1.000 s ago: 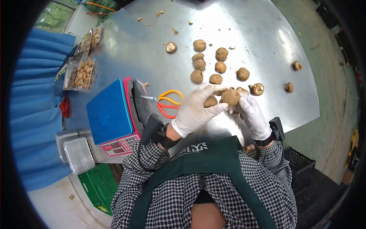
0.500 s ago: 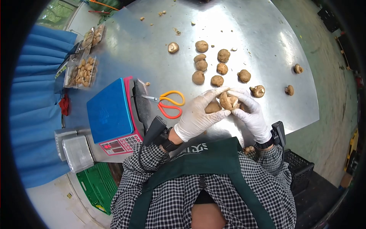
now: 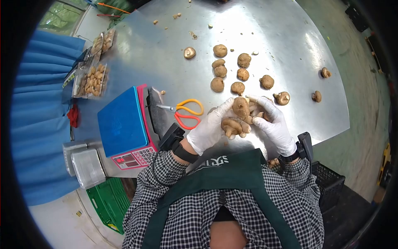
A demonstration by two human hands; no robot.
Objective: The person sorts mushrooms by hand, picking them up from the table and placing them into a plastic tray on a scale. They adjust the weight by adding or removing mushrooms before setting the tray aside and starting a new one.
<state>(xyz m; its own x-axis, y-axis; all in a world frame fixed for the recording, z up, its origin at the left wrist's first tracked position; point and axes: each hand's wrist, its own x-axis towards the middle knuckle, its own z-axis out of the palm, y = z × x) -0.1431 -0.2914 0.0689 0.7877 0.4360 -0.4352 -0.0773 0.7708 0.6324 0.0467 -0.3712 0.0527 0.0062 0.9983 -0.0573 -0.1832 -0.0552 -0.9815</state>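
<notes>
White gloves cover both hands, which face each other low over the metal table [image 3: 166,70]. My left hand [image 3: 212,126] is curled round a brown mushroom [image 3: 241,107] at its fingertips. Several more mushrooms [image 3: 230,127] lie close below, against that palm. My right hand [image 3: 274,124] has its fingers bent round mushrooms at their right side; its thumb touches a stem. Whole mushrooms [image 3: 220,50] are spread in loose rows beyond the hands. To the left lie scissors [image 3: 187,113] with one yellow and one red handle.
A blue-topped scale [image 3: 123,120] stands at the left. Behind it are packed mushroom trays [image 3: 94,81]; nearer are stacked clear trays [image 3: 88,166] and a green crate [image 3: 107,201]. A black crate [image 3: 327,182] is at the lower right. Small stem scraps dot the table.
My left hand has turned and drawn slightly back, so more mushrooms show between the hands. The mushroom at the fingertips now shows its rounded cap. The view has shifted slightly.
</notes>
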